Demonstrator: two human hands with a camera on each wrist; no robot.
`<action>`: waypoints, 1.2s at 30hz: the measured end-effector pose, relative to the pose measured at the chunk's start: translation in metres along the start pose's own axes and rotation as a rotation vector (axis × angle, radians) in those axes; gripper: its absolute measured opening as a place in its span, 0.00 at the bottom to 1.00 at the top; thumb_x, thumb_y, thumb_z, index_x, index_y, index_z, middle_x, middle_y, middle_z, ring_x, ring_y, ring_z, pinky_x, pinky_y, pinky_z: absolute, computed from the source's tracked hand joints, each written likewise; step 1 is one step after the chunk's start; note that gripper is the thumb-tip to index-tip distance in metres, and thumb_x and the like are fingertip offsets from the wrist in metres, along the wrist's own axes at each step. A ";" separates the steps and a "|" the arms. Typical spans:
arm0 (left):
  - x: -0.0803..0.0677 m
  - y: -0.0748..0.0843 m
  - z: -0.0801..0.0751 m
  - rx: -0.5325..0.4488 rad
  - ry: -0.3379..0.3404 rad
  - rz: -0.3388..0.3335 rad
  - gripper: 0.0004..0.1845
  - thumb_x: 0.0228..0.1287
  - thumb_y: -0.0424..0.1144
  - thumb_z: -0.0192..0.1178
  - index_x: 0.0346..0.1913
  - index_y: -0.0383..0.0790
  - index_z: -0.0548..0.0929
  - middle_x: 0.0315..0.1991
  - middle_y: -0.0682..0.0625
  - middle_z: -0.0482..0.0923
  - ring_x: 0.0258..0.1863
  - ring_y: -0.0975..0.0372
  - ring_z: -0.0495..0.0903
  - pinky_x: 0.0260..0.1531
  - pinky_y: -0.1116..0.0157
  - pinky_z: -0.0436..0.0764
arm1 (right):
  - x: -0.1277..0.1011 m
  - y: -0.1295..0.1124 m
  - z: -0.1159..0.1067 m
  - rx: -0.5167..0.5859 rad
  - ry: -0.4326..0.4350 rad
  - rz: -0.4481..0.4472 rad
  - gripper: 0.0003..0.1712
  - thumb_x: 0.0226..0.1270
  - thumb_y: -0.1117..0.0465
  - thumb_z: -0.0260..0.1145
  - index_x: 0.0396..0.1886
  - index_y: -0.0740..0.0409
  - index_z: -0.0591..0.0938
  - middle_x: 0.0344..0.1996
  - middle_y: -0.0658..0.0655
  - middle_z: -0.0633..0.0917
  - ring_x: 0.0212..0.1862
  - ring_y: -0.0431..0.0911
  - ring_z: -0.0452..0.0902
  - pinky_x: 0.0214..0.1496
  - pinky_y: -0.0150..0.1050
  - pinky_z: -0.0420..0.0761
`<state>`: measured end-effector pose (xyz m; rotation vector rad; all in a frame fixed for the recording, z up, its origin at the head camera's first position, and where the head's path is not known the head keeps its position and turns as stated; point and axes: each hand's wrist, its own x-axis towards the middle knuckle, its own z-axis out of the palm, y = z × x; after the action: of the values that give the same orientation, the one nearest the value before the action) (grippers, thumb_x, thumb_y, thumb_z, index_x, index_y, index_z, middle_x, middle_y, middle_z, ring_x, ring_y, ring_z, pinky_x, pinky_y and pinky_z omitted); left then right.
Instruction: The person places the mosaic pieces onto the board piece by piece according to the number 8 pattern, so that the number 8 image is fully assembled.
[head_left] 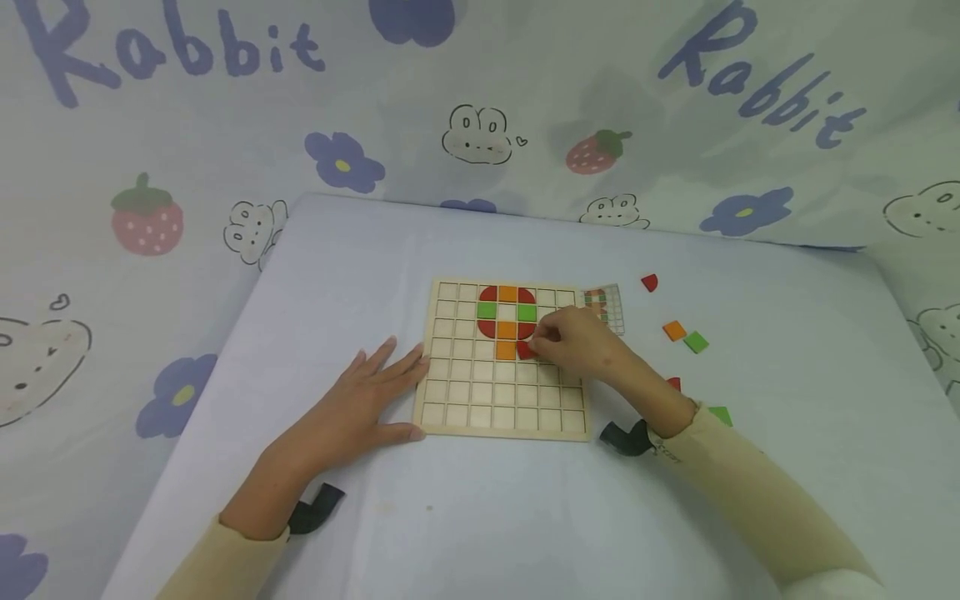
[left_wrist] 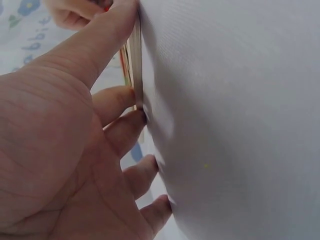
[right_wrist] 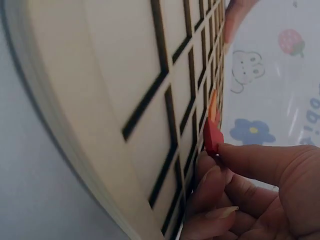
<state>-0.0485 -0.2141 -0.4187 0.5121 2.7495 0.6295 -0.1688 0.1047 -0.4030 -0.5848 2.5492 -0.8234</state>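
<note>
At the left edge of the pale wooden grid board (head_left: 501, 392), the left hand (head_left: 360, 400) lies flat with straight fingers bracing it. Right of centre, the right hand (head_left: 577, 342) pinches a red quarter-round tile (right_wrist: 212, 136) beside the orange square tile (head_left: 506, 351); it should drop in level. Loose tiles (head_left: 684, 336) lie well clear on the surface.

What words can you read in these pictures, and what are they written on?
"Rabbit" in big purple letters on the patterned cloth behind the table, top left in the head view.
"Rabbit" again on the same cloth, top right.
The small pattern card beside the wooden grid board shows coloured squares; any writing on it is too small to read.
The purple marks on the cloth in both wrist views are too blurred to read.
</note>
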 end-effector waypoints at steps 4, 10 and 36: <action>0.001 0.000 0.000 0.010 0.003 0.000 0.52 0.59 0.54 0.77 0.82 0.45 0.63 0.83 0.53 0.52 0.84 0.45 0.40 0.79 0.39 0.42 | 0.002 -0.002 0.004 -0.039 0.010 0.004 0.09 0.74 0.60 0.67 0.31 0.56 0.85 0.23 0.49 0.81 0.30 0.45 0.73 0.31 0.37 0.73; 0.002 0.001 0.000 0.022 0.001 -0.002 0.52 0.58 0.54 0.78 0.82 0.45 0.63 0.83 0.53 0.53 0.84 0.45 0.40 0.79 0.38 0.43 | 0.002 -0.002 0.006 -0.054 0.019 0.009 0.09 0.73 0.59 0.69 0.30 0.55 0.83 0.24 0.49 0.81 0.30 0.45 0.73 0.31 0.37 0.74; 0.001 -0.001 0.000 0.005 -0.003 0.012 0.52 0.59 0.54 0.77 0.82 0.44 0.63 0.83 0.52 0.53 0.83 0.44 0.40 0.78 0.37 0.43 | -0.075 0.044 -0.020 -0.058 0.094 -0.112 0.10 0.75 0.63 0.68 0.51 0.54 0.89 0.40 0.45 0.86 0.44 0.42 0.80 0.45 0.39 0.85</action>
<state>-0.0494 -0.2145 -0.4191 0.5300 2.7477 0.6244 -0.1272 0.1837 -0.3971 -0.7290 2.6535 -0.8348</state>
